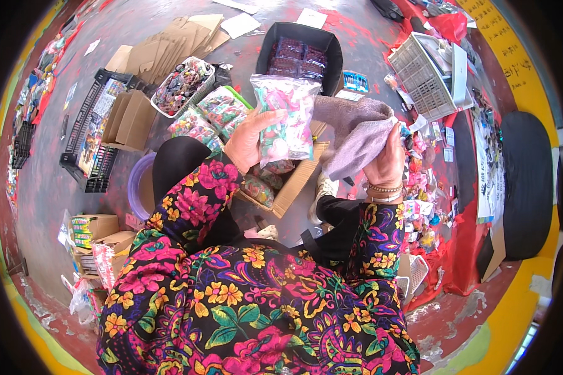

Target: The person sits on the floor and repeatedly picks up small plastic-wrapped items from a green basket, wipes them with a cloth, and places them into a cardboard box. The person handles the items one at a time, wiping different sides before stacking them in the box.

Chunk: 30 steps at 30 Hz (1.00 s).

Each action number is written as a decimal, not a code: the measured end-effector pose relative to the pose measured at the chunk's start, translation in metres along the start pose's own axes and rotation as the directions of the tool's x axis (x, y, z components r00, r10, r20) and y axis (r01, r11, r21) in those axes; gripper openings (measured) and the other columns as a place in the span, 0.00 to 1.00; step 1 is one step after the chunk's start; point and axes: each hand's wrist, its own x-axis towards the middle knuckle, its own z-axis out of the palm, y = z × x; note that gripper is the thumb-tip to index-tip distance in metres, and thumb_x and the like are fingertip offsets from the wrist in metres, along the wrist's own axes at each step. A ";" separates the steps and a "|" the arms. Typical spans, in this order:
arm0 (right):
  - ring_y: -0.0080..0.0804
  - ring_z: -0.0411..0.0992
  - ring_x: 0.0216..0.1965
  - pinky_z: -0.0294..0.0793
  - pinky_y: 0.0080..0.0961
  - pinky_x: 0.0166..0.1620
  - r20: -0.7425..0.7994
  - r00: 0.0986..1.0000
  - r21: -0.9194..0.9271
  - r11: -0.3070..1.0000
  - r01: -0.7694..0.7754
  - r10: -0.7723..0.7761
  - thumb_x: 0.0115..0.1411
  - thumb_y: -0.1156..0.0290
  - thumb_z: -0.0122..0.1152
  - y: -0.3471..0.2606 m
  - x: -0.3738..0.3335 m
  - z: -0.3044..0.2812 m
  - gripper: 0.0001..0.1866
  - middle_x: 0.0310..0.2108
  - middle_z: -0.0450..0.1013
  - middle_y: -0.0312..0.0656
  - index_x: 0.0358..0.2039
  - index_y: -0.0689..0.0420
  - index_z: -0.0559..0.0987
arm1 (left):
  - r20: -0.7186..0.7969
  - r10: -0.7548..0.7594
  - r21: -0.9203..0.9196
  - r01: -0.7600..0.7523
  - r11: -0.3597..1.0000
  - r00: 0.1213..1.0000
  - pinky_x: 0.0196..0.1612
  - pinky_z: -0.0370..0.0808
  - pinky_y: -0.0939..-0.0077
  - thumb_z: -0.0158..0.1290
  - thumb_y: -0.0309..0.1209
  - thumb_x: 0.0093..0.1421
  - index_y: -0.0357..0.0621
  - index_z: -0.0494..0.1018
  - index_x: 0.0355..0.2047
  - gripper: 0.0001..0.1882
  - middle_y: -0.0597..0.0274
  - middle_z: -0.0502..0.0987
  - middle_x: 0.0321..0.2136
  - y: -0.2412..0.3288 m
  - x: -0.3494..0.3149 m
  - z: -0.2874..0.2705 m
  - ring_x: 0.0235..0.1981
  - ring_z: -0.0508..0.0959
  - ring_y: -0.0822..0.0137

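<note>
My left hand grips a clear plastic bag by its left side and holds it upright. Small pink, white and green pieces fill the bag; their kind I cannot make out. To the right, a greyish-purple cloth hangs folded in my right hand, its left end reaching close to the bag or behind it. Below the bag stands an open cardboard box with several similar filled bags in it. More filled bags lie in a green-rimmed container beyond my left hand.
A black bin with dark red packs stands ahead. A white basket of small items, flattened cardboard and a black crate are at left. At right are a grey crate and scattered small goods.
</note>
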 end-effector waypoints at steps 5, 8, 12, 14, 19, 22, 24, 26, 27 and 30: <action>0.40 0.62 0.56 0.59 0.32 0.58 -0.278 0.947 -0.738 0.596 -0.318 0.161 0.66 0.58 0.39 0.021 0.001 0.025 0.24 0.54 0.63 0.54 0.50 0.66 0.68 | 0.085 -0.034 -0.049 0.038 0.998 0.996 0.43 0.73 0.76 0.53 0.33 0.57 0.42 0.64 0.50 0.21 0.66 0.72 0.39 -0.007 0.000 0.004 0.40 0.74 0.74; 0.46 0.58 0.58 0.56 0.34 0.58 0.242 0.943 -0.927 0.231 0.294 -0.229 0.64 0.64 0.44 0.075 0.011 0.033 0.21 0.53 0.62 0.58 0.49 0.68 0.68 | 0.070 0.068 0.013 -0.070 0.997 0.995 0.44 0.72 0.78 0.51 0.31 0.59 0.42 0.65 0.50 0.19 0.65 0.72 0.41 -0.018 -0.001 0.015 0.42 0.74 0.75; 0.53 0.58 0.57 0.57 0.35 0.57 0.268 0.892 -0.959 -0.013 0.282 -0.364 0.61 0.65 0.48 0.097 0.014 0.035 0.21 0.52 0.62 0.60 0.49 0.67 0.67 | 0.035 0.157 0.071 -0.159 0.985 0.987 0.44 0.71 0.79 0.52 0.31 0.58 0.41 0.68 0.47 0.16 0.66 0.73 0.40 -0.024 0.004 0.011 0.41 0.73 0.75; 0.52 0.59 0.56 0.58 0.34 0.57 0.180 0.924 -0.970 0.095 0.224 -0.336 0.62 0.64 0.48 0.096 0.013 0.038 0.21 0.51 0.63 0.59 0.51 0.66 0.66 | -0.026 0.173 0.118 -0.169 0.978 0.984 0.41 0.72 0.80 0.52 0.32 0.58 0.42 0.69 0.45 0.15 0.68 0.74 0.38 -0.023 0.007 0.006 0.39 0.74 0.77; 0.36 0.66 0.49 0.63 0.27 0.53 -0.060 0.996 -0.784 0.621 -0.006 -0.066 0.64 0.63 0.44 0.090 0.012 0.041 0.20 0.47 0.67 0.48 0.51 0.64 0.66 | -0.106 0.309 0.216 -0.282 0.935 0.945 0.34 0.72 0.85 0.52 0.33 0.57 0.43 0.70 0.42 0.13 0.72 0.74 0.34 -0.009 0.006 0.003 0.33 0.73 0.82; 0.31 0.66 0.47 0.65 0.27 0.51 -0.127 0.991 -0.386 0.918 -0.091 0.045 0.65 0.59 0.43 0.103 0.014 0.030 0.21 0.46 0.68 0.41 0.51 0.61 0.67 | -0.139 0.278 0.161 -0.255 0.953 0.950 0.43 0.71 0.78 0.50 0.35 0.59 0.43 0.70 0.44 0.15 0.68 0.74 0.38 -0.010 0.011 -0.016 0.40 0.73 0.77; 0.33 0.66 0.50 0.65 0.31 0.53 -0.208 0.956 -0.034 0.975 -0.218 0.207 0.64 0.54 0.45 0.104 0.014 0.034 0.24 0.49 0.67 0.41 0.53 0.58 0.65 | -0.161 0.266 0.051 -0.261 0.964 0.950 0.46 0.70 0.76 0.49 0.37 0.60 0.42 0.70 0.45 0.16 0.66 0.73 0.39 -0.011 0.010 -0.021 0.42 0.73 0.75; 0.33 0.65 0.51 0.64 0.33 0.54 -0.188 0.948 0.095 0.965 -0.244 0.258 0.63 0.53 0.47 0.102 0.011 0.040 0.27 0.51 0.66 0.41 0.55 0.58 0.64 | -0.190 0.191 -0.163 -0.223 0.961 0.963 0.49 0.68 0.74 0.48 0.39 0.61 0.41 0.70 0.46 0.18 0.64 0.72 0.41 -0.002 0.008 -0.005 0.45 0.72 0.73; 0.34 0.65 0.52 0.64 0.34 0.55 -0.175 0.943 0.158 0.953 -0.257 0.283 0.62 0.52 0.48 0.103 0.010 0.042 0.28 0.52 0.65 0.41 0.56 0.58 0.63 | -0.190 0.203 -0.134 -0.230 0.964 0.961 0.49 0.68 0.75 0.48 0.40 0.61 0.41 0.70 0.46 0.18 0.65 0.72 0.41 -0.004 0.008 -0.006 0.44 0.71 0.74; 0.33 0.65 0.51 0.64 0.34 0.55 -0.137 0.974 0.174 0.972 -0.158 0.182 0.60 0.53 0.52 0.102 0.012 0.054 0.28 0.52 0.65 0.40 0.55 0.57 0.63 | -0.197 0.201 -0.003 -0.206 0.979 0.960 0.47 0.69 0.74 0.48 0.42 0.61 0.41 0.69 0.46 0.19 0.66 0.72 0.41 -0.006 0.010 -0.005 0.42 0.72 0.74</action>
